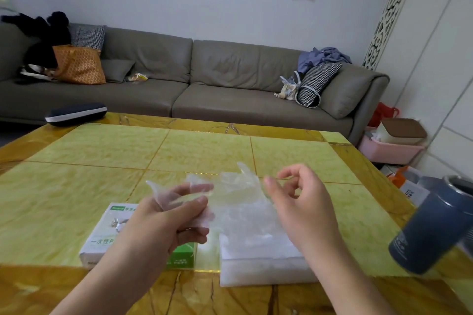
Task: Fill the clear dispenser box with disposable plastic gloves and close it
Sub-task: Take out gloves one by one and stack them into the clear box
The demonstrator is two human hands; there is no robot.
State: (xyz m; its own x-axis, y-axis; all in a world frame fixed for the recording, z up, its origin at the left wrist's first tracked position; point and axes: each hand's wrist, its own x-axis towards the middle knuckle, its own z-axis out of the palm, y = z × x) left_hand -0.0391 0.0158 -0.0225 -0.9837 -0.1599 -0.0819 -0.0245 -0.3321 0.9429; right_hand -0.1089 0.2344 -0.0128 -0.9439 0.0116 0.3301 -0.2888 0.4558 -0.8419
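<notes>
Head view: two hands, left hand (176,215) pinching one glove (230,186).

A single head-worn wide-angle camera looks forward and down across a glossy yellow tiled tabletop (204,151), with both forearms close below. Beyond the table's far edge, a long grey-brown sofa (217,79) against a pale wall fills the upper frame.

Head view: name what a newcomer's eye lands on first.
The two bare hands at centre: the left hand pinches a clear plastic glove, the right hand hovers beside it. Below them sits the clear dispenser box, full of gloves, with a white-and-green glove carton to its left on the yellow table.
</notes>
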